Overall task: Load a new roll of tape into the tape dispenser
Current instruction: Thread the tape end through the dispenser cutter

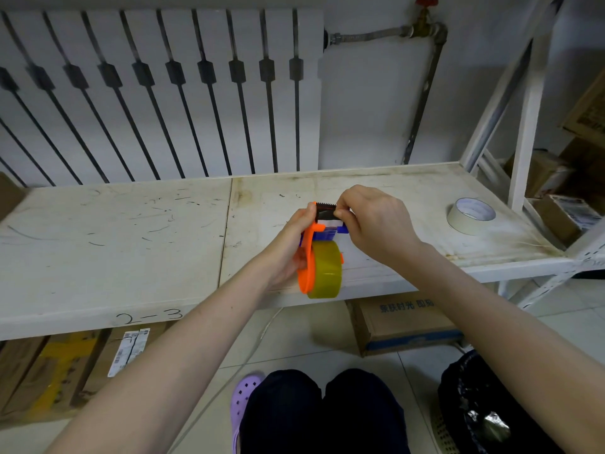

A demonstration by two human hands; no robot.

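An orange tape dispenser with blue parts and a black toothed blade at its top is held above the front edge of the white shelf. A yellowish clear tape roll sits in the dispenser. My left hand grips the dispenser from the left side. My right hand pinches at the blade end, its thumb and fingers closed on the tape end by the teeth. What lies under those fingertips is hidden.
A white tape roll lies flat on the shelf at the right. A white rack post rises beside it. Cardboard boxes stand under the shelf. A black bin is at the lower right, beside my knees.
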